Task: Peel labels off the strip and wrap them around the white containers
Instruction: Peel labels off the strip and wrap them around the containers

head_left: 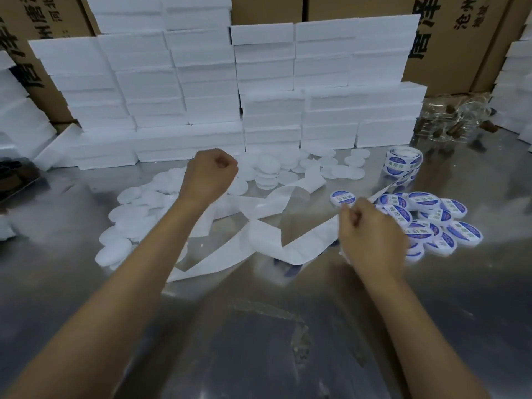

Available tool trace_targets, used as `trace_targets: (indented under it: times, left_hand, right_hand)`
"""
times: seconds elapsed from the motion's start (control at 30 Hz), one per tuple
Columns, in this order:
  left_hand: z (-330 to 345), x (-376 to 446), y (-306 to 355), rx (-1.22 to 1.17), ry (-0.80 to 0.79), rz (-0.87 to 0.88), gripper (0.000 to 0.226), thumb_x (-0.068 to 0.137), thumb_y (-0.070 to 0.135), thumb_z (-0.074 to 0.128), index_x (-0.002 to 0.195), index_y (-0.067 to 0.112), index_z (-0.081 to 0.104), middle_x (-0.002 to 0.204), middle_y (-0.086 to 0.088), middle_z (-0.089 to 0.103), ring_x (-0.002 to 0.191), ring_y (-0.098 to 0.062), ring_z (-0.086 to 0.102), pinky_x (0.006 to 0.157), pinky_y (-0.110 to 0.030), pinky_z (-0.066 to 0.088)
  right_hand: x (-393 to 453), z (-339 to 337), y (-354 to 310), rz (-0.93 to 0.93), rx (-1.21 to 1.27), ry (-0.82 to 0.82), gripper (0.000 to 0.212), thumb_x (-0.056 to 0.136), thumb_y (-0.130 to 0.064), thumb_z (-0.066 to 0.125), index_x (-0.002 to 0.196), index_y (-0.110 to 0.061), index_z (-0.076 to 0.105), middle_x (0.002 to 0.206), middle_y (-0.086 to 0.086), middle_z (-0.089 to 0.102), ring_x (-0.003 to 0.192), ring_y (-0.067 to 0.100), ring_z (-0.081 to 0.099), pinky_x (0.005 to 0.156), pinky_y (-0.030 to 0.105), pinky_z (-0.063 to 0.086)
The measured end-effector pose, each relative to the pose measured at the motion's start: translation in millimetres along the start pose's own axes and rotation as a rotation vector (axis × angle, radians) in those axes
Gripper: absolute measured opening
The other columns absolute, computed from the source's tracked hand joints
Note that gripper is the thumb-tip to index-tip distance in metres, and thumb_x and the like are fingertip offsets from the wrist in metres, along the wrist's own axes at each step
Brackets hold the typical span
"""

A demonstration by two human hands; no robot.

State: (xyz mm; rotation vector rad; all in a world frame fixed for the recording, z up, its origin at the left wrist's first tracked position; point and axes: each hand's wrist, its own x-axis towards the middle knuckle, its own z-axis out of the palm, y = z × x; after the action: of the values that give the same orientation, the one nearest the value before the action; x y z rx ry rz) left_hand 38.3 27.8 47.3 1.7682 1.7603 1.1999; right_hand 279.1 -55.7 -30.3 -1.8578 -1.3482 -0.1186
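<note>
The long white backing strip (276, 249) of label paper is lying in loose curls across the shiny metal bench (259, 326), running from the blue-and-white label roll (403, 159) down toward the person's right hand (371, 237). That hand's grip is curling over the strip, with fingertips pressed together as if pinching it, though the exact contact is hidden beneath the hand. To the right of the strip, a heap of round white containers with blue labels (431, 220) is resting on the bench, one of them lying just beyond the right hand. To the left of the strip, plain white round containers and lids (129, 223) are spreading in a loose pile. The left hand (210, 177) is hovering above them, its grip curled into a fist; whether it is holding anything cannot be told. Behind the strip, stacked white foam boxes (230, 90) are standing against brown cardboard cartons (449, 38).
</note>
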Motion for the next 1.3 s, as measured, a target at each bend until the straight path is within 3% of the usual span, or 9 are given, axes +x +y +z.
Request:
trace_targets:
  times: [0.13,0.3,0.47,0.63,0.8,0.97,1.13,1.2,1.3]
  left_hand:
    - [24.6,44.0,-16.8,0.381,-0.148,-0.002,0.017,0.091,0.007,0.059,0.099,0.006,0.074,0.110,-0.012,0.074,0.104,-0.028,0.067,0.083,-0.029,0.049]
    - [51.8,66.7,-41.8,0.576,-0.334,-0.002,0.049,0.092,0.024,0.069,0.136,0.008,0.057,0.142,-0.013,0.055,0.132,-0.029,0.048,0.110,-0.035,0.038]
    - [55.2,82.1,-50.5,0.801,-0.460,0.011,0.064,0.095,0.042,0.064,0.149,0.015,0.044,0.150,-0.017,0.044,0.138,-0.032,0.039,0.112,-0.033,0.029]
    - [49.2,84.4,-63.3,0.599,-0.315,0.045,0.033,0.098,0.015,0.054,0.129,0.010,0.066,0.136,-0.013,0.062,0.122,-0.033,0.056,0.100,-0.036,0.043]
    - [34.4,66.0,-45.9,0.288,-0.081,0.153,0.031,0.095,0.001,0.053,0.110,0.014,0.077,0.125,-0.006,0.068,0.112,-0.027,0.064,0.097,-0.032,0.049]
    - [16.9,1.4,3.7,-0.089,-0.215,0.340,0.046,0.092,-0.007,0.051,0.108,0.029,0.076,0.114,0.011,0.074,0.094,-0.008,0.070,0.078,-0.025,0.055]
    - [17.6,-67.6,23.6,-0.140,-0.288,0.503,0.049,0.091,-0.009,0.053,0.115,0.028,0.075,0.125,0.020,0.066,0.117,0.003,0.059,0.088,-0.021,0.052]
    - [18.5,-79.9,24.1,-0.215,-0.341,0.426,0.053,0.090,-0.009,0.054,0.121,0.031,0.071,0.131,0.018,0.062,0.121,0.004,0.056,0.093,-0.021,0.052]
    - [19.4,-89.8,25.1,-0.541,-0.446,0.194,0.051,0.090,0.001,0.061,0.128,0.036,0.065,0.129,0.018,0.064,0.118,-0.002,0.061,0.092,-0.018,0.053]
  right_hand:
    - [-15.8,13.3,-23.7,-0.177,0.007,-0.135,0.029,0.095,-0.030,0.048,0.070,-0.018,0.040,0.061,0.001,0.055,0.061,0.030,0.051,0.055,0.033,0.034]
    - [-11.6,17.4,-21.5,-0.209,-0.003,-0.186,0.028,0.095,-0.027,0.047,0.070,-0.017,0.040,0.059,-0.001,0.048,0.057,0.025,0.049,0.051,0.033,0.032]
    - [-8.0,17.0,-24.3,-0.199,0.030,-0.184,0.029,0.095,-0.028,0.046,0.069,-0.018,0.039,0.059,-0.002,0.048,0.055,0.023,0.049,0.052,0.034,0.037]
    - [-6.6,18.2,-24.6,-0.196,0.050,-0.189,0.032,0.096,-0.031,0.047,0.068,-0.019,0.038,0.057,-0.003,0.047,0.054,0.020,0.048,0.051,0.032,0.033]
    - [-6.8,18.8,-24.8,-0.104,0.221,-0.173,0.031,0.095,-0.034,0.051,0.069,-0.019,0.045,0.057,-0.004,0.050,0.055,0.018,0.048,0.054,0.035,0.040]
    - [-3.2,6.6,-40.6,0.248,0.814,-0.491,0.044,0.095,-0.054,0.051,0.075,-0.019,0.067,0.071,-0.004,0.070,0.057,0.004,0.058,0.057,0.025,0.045]
    - [-8.7,-5.5,-48.1,0.384,1.160,-0.669,0.040,0.098,-0.041,0.055,0.078,-0.011,0.072,0.073,0.008,0.071,0.056,0.015,0.058,0.043,0.024,0.042]
    - [-11.7,-8.7,-45.9,0.381,1.205,-0.673,0.036,0.099,-0.031,0.056,0.074,-0.011,0.071,0.069,0.009,0.068,0.055,0.017,0.056,0.042,0.024,0.041]
    - [-14.3,-11.2,-42.8,0.286,1.124,-0.666,0.034,0.099,-0.030,0.055,0.075,-0.012,0.070,0.067,0.004,0.068,0.054,0.014,0.054,0.042,0.022,0.039]
